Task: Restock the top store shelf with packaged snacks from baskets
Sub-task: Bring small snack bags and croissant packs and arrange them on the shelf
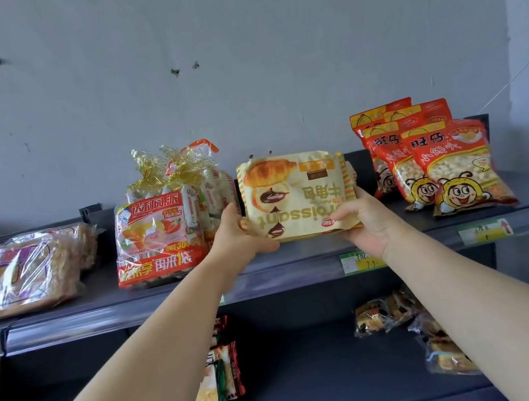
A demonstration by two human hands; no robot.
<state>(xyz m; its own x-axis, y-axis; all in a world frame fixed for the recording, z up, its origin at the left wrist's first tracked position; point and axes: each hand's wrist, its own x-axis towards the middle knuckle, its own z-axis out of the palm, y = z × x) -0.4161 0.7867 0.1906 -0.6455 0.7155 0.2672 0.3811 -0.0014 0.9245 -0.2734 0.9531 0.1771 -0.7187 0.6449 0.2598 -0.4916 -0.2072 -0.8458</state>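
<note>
In the head view, a yellow croissant pack (pixel 297 195) is held over the top shelf (pixel 299 252), in the gap between the red pie bags (pixel 157 231) and the red bags of small buns (pixel 441 168). The pack is clamped at its two lower corners: the left hand (pixel 241 235) is closed round the left corner, with the thumb on the printed face, and the right hand (pixel 363 219) is closed round the right corner. Its print is seen upside down. Whether its lower edge rests on the shelf or hangs just above it cannot be told. No basket is in view.

Several risks are judged from this position. The pack is kept near the front lip, just above the price tag (pixel 359 261); if it is released there, it could tip forward and drop to the lower shelf (pixel 319 382). The left hand is just beside the pie bags, which lean and are stacked loosely, so they could be knocked over by a push further in. If the pack is left as it is turned, the label would be shown inverted to shoppers. The soft wrapper could also be creased by too tight a grip.
</note>
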